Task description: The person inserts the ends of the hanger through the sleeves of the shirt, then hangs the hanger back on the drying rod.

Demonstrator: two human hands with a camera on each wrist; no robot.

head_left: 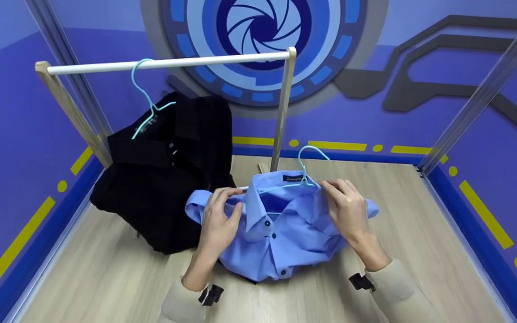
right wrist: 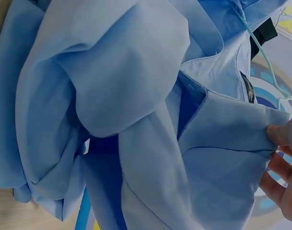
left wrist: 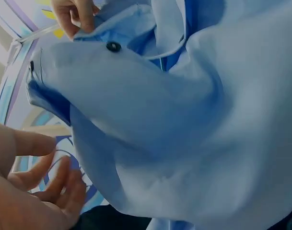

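A blue button-up shirt (head_left: pixel 294 242) with dark buttons is in front of the person, a pale turquoise hanger (head_left: pixel 304 168) inside its neck, hook up. My right hand (head_left: pixel 348 211) pinches the shirt's fabric beside the collar; in the right wrist view the thumb (right wrist: pixel 279 135) lies on the front of the cloth and the fingers go behind it. At the other shoulder is my left hand (head_left: pixel 219 222). In the left wrist view that hand (left wrist: pixel 38 184) has loosely bent fingers, apart from the cloth, holding nothing. Much of the hanger is hidden by the shirt.
A rack with a white rail (head_left: pixel 213 59) and wooden posts stands at the back left. From it hangs a black shirt (head_left: pixel 155 188) on another turquoise hanger (head_left: pixel 139 85), right next to the blue shirt. Blue patterned walls (head_left: pixel 420 130) enclose the wood-look tabletop (head_left: pixel 429 233).
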